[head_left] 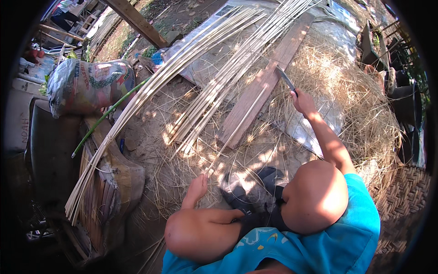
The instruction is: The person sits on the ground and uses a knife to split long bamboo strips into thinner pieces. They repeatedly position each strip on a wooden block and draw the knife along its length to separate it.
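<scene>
A thin pale strip (243, 120) is pinched at its near end by the fingers of the left hand (197, 187), its far part extended across a wooden board (265, 80). By the closed fingers of the right hand (304, 102), a knife (287, 80) is gripped, its blade pointed toward the board. Dry shavings (358, 93) are heaped to the right.

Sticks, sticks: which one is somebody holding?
The single pale strip slanting over the brown board, its near end in the left hand; the bundled sticks and green pole aren't held.
</scene>
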{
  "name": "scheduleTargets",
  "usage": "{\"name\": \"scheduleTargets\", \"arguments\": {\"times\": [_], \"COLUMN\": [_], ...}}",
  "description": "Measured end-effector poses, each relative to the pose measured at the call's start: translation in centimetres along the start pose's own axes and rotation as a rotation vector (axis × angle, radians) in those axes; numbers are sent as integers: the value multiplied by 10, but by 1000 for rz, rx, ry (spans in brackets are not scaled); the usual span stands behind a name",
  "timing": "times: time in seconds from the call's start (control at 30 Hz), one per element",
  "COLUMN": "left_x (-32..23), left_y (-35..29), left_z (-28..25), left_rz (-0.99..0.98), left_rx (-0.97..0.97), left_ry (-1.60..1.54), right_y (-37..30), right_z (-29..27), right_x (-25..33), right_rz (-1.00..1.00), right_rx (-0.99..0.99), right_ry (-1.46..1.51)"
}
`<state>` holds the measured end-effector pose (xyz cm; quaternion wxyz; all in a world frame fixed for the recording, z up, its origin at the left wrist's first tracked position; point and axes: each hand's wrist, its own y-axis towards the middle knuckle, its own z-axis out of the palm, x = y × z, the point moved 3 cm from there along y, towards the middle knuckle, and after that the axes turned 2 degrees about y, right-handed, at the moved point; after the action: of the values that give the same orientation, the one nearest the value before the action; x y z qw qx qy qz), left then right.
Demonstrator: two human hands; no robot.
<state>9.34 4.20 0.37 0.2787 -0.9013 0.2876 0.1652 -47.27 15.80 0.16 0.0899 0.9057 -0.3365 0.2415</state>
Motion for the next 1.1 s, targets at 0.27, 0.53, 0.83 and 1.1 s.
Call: {"name": "scheduleTargets", "arguments": {"times": [0.27, 0.53, 0.83, 1.1], "left_x": [8, 1, 18, 29], "left_y": [-11, 27, 10, 5], "left_z": [9, 9, 2, -11], "left_rz": [-26, 73, -520, -532], "left_rx": [9, 89, 607, 680], "left_ry": [213, -210, -879, -973], "right_y": [-71, -90, -17, -125], "right_z": [37, 25, 7, 63], "right_x": [66, 102, -23, 90], "right_rz": [-99, -70, 69, -339], "right_rx": [223, 391, -41, 347], "right_ry": [75, 97, -52, 26]}}
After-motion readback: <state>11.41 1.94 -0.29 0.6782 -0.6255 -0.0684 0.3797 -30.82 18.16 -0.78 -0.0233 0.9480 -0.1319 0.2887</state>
